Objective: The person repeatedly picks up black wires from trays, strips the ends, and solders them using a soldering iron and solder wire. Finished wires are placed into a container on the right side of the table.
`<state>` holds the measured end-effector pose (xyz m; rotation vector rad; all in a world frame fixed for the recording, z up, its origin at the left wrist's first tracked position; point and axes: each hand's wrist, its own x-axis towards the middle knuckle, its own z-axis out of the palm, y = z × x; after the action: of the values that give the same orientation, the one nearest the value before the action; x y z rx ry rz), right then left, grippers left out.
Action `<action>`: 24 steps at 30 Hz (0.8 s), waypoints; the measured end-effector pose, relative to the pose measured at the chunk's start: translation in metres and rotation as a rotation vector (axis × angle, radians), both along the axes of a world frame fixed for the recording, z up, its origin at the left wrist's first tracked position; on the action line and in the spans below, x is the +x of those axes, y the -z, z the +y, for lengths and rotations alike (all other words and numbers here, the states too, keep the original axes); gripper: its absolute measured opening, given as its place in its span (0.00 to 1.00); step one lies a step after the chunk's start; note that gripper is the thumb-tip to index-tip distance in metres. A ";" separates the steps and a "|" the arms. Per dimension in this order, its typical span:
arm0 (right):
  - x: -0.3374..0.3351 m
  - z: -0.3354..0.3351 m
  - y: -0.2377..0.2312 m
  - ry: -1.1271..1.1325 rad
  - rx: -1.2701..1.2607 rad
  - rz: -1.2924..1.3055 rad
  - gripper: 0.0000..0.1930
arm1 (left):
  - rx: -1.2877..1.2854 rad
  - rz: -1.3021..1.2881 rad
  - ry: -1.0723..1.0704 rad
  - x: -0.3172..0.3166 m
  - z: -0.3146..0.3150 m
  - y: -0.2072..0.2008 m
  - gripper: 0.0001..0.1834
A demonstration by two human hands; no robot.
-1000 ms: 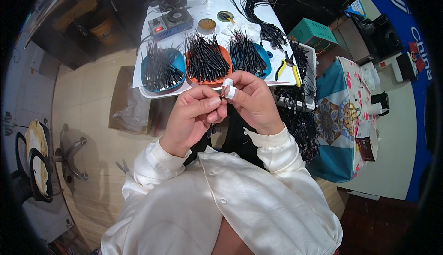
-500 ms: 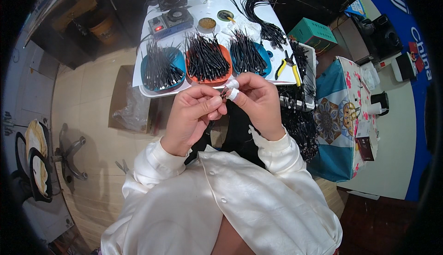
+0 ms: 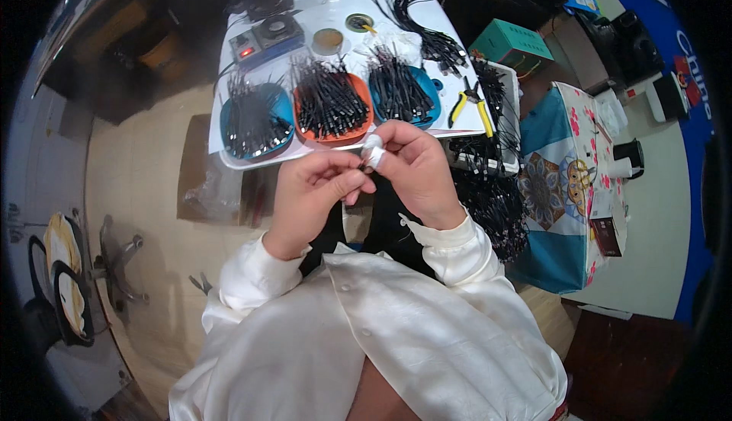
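In front of my body, at the table's near edge, both hands meet fingertip to fingertip. My left hand (image 3: 316, 196) is closed in a pinch on a thin dark cable (image 3: 367, 167), mostly hidden by the fingers. My right hand (image 3: 415, 173), white tape wrapped on its thumb and index fingertip, pinches the same cable from the other side. Just beyond the hands stand a blue bowl (image 3: 279, 145), an orange bowl (image 3: 332, 138) and another blue bowl (image 3: 428, 105), each full of short black cables with bare-looking wire ends.
Behind the bowls on the white table (image 3: 324, 9) are a grey control box (image 3: 263, 43) with a red light, a round tin (image 3: 328, 41) and a black cable bundle (image 3: 427, 25). Yellow-handled pliers (image 3: 470, 105) lie right, beside a white crate (image 3: 509, 116) of black cables. A cardboard box (image 3: 200, 192) stands left.
The view has shifted a little, so the table and bowls sit slightly further left. Both hands keep their pinch together, with the fingers slightly moved; less of the cable shows.
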<state>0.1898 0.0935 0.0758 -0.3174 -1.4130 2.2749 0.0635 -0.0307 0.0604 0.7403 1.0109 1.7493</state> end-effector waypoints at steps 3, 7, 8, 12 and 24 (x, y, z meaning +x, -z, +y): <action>0.004 0.015 0.009 -0.051 0.074 -0.067 0.05 | -0.087 0.353 0.014 0.000 0.001 0.004 0.09; 0.002 0.021 0.036 -0.336 -0.646 0.071 0.09 | -0.078 0.284 0.040 0.004 0.020 0.023 0.08; 0.001 0.024 0.045 -0.286 -0.661 0.067 0.10 | -0.095 0.230 0.039 0.004 0.026 0.029 0.08; 0.003 0.079 0.069 0.009 0.116 -0.185 0.10 | -0.141 -0.039 -0.022 -0.001 0.049 0.045 0.08; -0.034 0.187 0.102 0.642 1.089 -0.843 0.10 | -0.159 -0.158 -0.131 -0.006 0.078 0.054 0.08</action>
<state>0.1561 0.2801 -0.0265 -1.1849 -2.2407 0.6396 0.0571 0.0470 0.0061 0.4374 1.0949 1.7838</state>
